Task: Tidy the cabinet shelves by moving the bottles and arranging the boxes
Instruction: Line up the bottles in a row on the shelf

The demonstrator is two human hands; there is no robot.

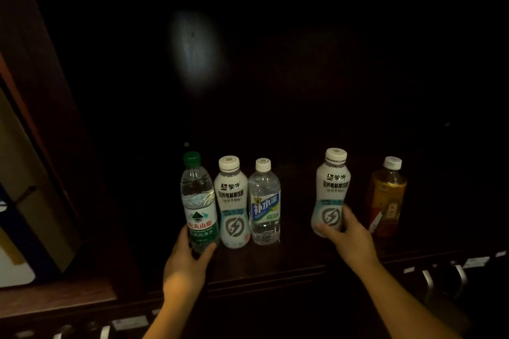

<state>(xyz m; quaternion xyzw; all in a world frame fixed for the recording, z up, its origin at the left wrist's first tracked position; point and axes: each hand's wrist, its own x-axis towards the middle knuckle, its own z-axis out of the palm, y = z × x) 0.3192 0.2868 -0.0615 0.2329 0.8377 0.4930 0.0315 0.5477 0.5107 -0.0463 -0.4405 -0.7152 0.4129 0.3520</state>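
Observation:
Several bottles stand on a dark cabinet shelf (289,259). My left hand (187,261) grips the base of a green-capped water bottle (198,201) at the left end of the row. Beside it stand a white electrolyte drink bottle (232,203) and a clear bottle with a blue label (265,203), close together. My right hand (348,237) holds a second white electrolyte bottle (332,190) by its lower part, tilted slightly and apart from the trio. An amber tea bottle (385,198) stands at the far right.
The cabinet interior is very dark, with a pale light spot on the back wall (197,47). A wooden side panel (41,91) rises at the left, with a box (24,201) beyond it. Metal handles (443,281) and white labels line the edge below the shelf.

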